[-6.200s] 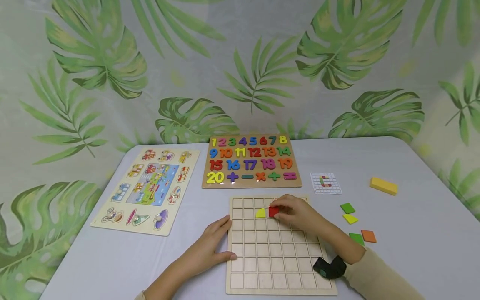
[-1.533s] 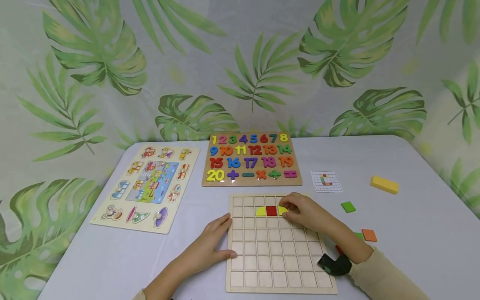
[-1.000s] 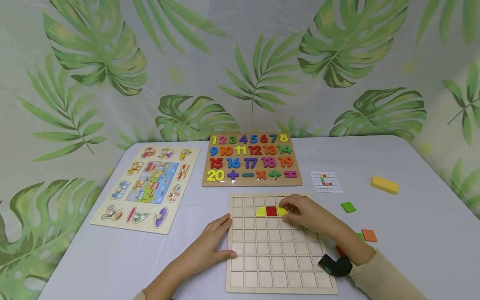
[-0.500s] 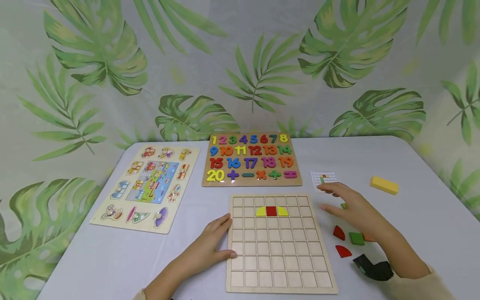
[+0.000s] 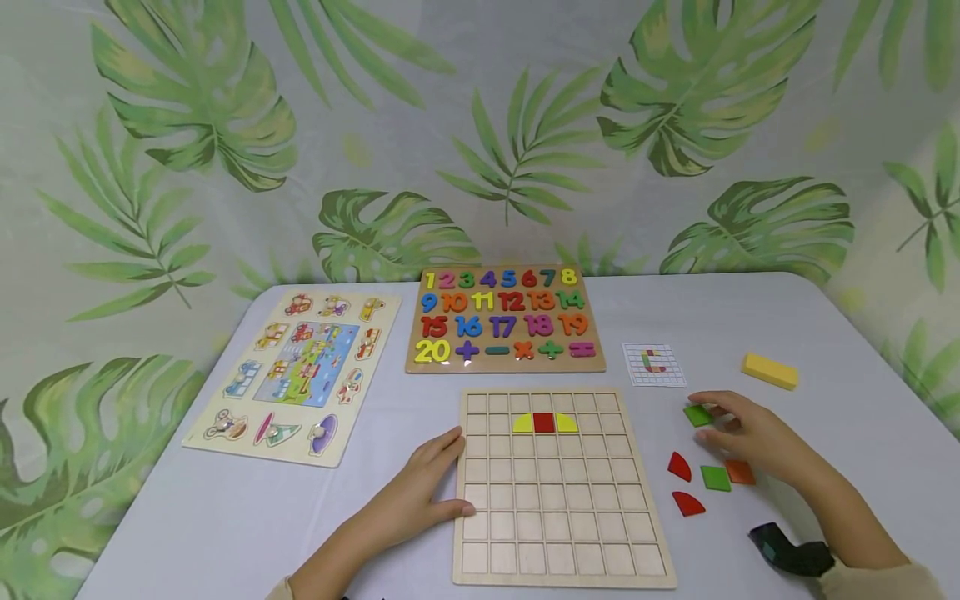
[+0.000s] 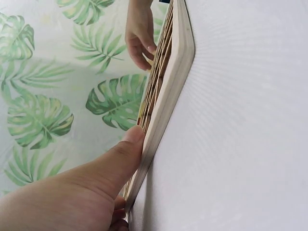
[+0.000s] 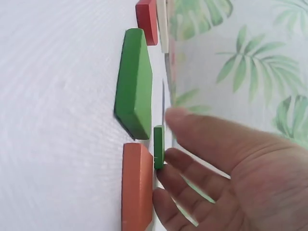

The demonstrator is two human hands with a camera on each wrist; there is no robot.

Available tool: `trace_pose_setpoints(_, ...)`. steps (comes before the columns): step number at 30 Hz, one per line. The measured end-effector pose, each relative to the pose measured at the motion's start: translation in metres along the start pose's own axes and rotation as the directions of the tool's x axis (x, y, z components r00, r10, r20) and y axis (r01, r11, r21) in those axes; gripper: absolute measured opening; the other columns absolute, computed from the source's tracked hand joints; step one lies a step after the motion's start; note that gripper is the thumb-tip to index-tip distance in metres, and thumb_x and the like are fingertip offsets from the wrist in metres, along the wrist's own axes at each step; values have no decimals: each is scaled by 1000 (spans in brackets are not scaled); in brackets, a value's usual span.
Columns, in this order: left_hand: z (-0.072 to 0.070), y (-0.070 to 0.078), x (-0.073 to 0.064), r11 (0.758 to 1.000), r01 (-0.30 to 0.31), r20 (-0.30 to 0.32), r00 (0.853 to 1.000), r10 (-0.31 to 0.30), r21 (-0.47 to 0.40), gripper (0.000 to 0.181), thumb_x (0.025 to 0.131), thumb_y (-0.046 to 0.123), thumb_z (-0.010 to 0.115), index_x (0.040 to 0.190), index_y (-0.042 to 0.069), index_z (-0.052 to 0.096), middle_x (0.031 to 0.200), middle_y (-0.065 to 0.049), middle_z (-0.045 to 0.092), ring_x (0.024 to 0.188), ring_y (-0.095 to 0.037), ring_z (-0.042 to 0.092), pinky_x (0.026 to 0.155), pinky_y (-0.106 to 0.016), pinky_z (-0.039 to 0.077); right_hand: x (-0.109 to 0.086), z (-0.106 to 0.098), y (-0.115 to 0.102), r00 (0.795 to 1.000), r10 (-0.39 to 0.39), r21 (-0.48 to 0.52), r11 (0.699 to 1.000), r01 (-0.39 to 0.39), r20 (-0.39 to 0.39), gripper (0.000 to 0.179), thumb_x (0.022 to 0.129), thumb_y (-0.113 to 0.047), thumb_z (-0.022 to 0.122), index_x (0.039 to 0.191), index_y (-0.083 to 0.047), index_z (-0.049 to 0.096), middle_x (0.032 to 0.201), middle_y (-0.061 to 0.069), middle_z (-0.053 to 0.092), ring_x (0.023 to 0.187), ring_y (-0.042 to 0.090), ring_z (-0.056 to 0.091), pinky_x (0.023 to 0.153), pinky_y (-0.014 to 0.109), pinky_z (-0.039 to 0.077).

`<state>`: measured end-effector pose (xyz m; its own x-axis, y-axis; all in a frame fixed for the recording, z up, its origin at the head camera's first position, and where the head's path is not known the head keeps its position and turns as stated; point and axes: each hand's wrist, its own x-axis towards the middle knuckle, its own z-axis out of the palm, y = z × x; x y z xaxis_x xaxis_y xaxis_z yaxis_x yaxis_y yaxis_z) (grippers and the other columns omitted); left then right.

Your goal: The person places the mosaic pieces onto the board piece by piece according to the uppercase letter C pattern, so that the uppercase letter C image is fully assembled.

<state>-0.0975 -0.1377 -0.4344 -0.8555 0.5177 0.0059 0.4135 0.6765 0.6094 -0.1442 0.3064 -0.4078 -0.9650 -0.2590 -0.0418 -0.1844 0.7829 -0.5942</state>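
A wooden grid board (image 5: 551,487) lies flat, bearing a red square tile (image 5: 543,423) with a yellow quarter-round tile (image 5: 522,424) on its left and a yellow quarter-round tile (image 5: 566,424) on its right. My left hand (image 5: 412,492) rests against the board's left edge, the thumb (image 6: 127,144) laid on its rim. At the table's right, my right hand (image 5: 757,433) hovers with thumb and index finger spread around a green square tile (image 5: 698,415). The right wrist view shows a gap between the thumb (image 7: 207,132) and that small green tile (image 7: 159,147).
Below the right hand lie a green square (image 5: 716,478), an orange square (image 5: 740,472) and two red quarter-rounds, one red quarter-round (image 5: 679,467) behind the other. A pattern card (image 5: 654,365), yellow block (image 5: 770,371), number board (image 5: 504,321) and picture puzzle (image 5: 292,379) stand farther back.
Since the oldest frame, the red square was let go on the board and the right yellow quarter-round was set beside it. My right hand then moved right to the green tile; the left stayed.
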Motion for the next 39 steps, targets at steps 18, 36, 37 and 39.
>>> trace_pose_setpoints(18,1,-1,-1,1000,7,7,1000,-7,-4,87,76,52,61,140,3,29,147,-6,19,131,-25,18,102,-42,25,4,7,-1,999,39,-71,997,-40,-15,34,78,-15,70,106,0,56,96,11,54,85,25,51,74,42,49)
trace_pose_setpoints(36,0,0,0,1000,-6,-2,1000,6,-1,85,77,48,63,140,2,29,147,-6,19,131,-26,17,102,-42,25,12,23,-80,924,-335,-48,942,331,-184,33,80,-8,68,111,-9,57,105,1,55,85,19,53,68,30,48)
trace_pose_setpoints(37,0,0,0,1000,-7,-2,1000,7,0,85,77,49,63,140,2,29,147,-6,19,131,-26,17,102,-42,25,13,26,-86,911,-367,-40,930,366,-191,34,79,-7,68,111,-9,57,106,0,55,85,18,53,68,29,48)
trace_pose_setpoints(39,0,0,0,1000,-7,-1,1000,7,0,85,77,48,63,140,2,29,147,-6,19,131,-25,18,102,-42,25,16,33,-96,887,-421,-15,905,426,-191,34,79,-7,68,111,-10,57,106,-3,55,85,16,53,68,29,47)
